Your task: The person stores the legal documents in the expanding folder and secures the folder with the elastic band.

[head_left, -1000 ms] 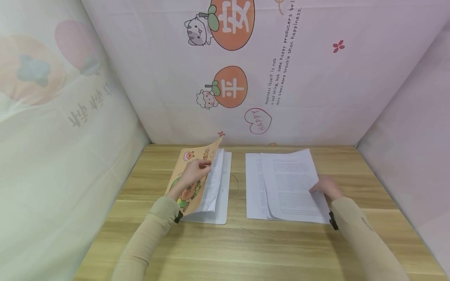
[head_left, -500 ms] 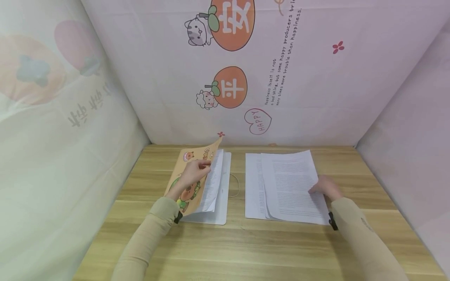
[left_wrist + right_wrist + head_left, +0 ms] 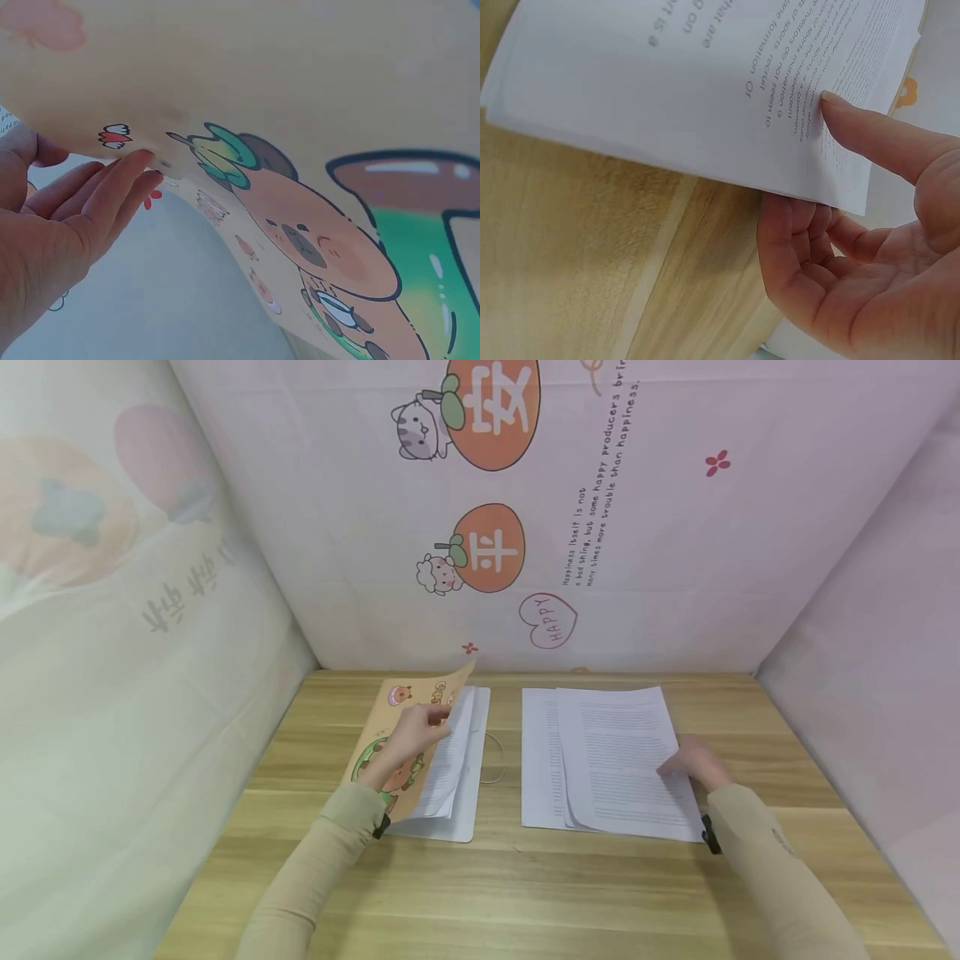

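Observation:
On the left of the table lies a file folder with an orange cartoon cover (image 3: 405, 693). My left hand (image 3: 415, 732) pinches the free edge of that cover and holds it partly raised. Beneath it printed papers (image 3: 452, 768) rest on the white back cover (image 3: 472, 777). In the left wrist view the cover bends over my fingers (image 3: 112, 195). My right hand (image 3: 697, 760) grips the right edge of some printed sheets (image 3: 622, 752), thumb on top and curled fingers under, as the right wrist view shows. Their right edge is lifted off the table.
More printed sheets (image 3: 538, 760) lie under the left part of the held ones. A thin elastic loop (image 3: 501, 760) sticks out from the folder's right side. Patterned white cloth walls (image 3: 637, 635) stand behind and beside the wooden table (image 3: 510, 893).
The folder has slid slightly left and towards me, its elastic loop with it, and the raised cover edge sits a little lower. My right hand and the sheets stay nearly still.

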